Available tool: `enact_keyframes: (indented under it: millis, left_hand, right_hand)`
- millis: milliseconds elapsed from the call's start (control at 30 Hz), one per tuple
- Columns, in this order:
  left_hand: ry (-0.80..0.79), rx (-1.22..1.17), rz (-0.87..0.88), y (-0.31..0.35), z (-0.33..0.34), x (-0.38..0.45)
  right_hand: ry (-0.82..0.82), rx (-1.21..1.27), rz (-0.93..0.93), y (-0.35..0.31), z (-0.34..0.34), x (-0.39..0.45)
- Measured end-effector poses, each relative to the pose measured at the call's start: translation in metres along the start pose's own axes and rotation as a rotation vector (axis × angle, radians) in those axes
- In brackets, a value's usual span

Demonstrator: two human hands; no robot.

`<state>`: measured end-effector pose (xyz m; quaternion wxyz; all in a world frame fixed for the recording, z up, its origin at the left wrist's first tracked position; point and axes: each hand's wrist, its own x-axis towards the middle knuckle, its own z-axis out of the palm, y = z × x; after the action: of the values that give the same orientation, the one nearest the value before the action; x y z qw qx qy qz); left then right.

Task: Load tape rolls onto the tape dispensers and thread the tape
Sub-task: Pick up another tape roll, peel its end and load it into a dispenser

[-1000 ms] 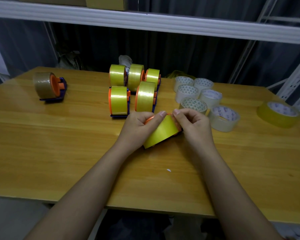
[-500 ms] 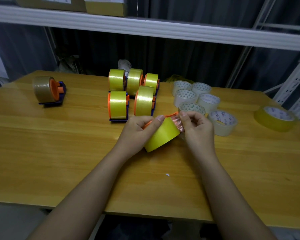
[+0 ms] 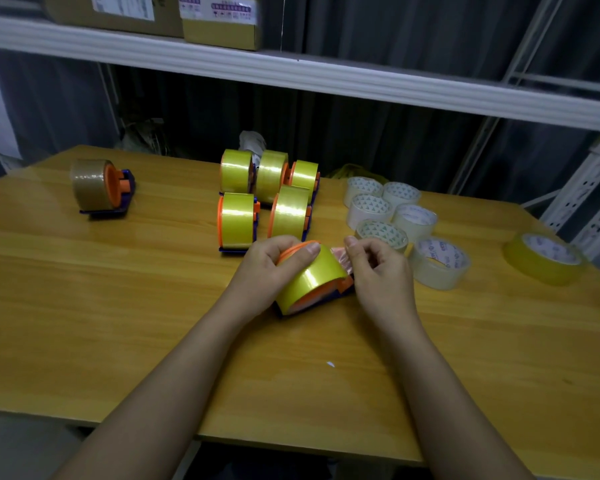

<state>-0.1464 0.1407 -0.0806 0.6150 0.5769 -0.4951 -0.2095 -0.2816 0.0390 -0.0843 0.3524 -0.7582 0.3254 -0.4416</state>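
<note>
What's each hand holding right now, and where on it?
Left hand grips the yellow tape roll on its dispenser, thumb across the roll's face. Right hand pinches the peeled tape end at the roll's far side.

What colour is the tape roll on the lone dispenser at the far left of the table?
Brown, semi-clear tape roll on an orange and blue dispenser; the head view shows it best.

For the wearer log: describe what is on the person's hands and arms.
Both forearms are bare as far as the view shows: no sleeves or gloves. The left hand and right hand show no rings, watch or bands. Nails on the fingers are short and unpainted.
</note>
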Motion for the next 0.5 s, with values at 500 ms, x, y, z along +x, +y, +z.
enact_keyframes:
  millis: [500]
  left_hand:
    - [0.026,-0.092,-0.060,-0.005,-0.007,0.007]
  right_hand:
    - [-0.006,-0.137,-0.326,0.027,0.006,0.018]
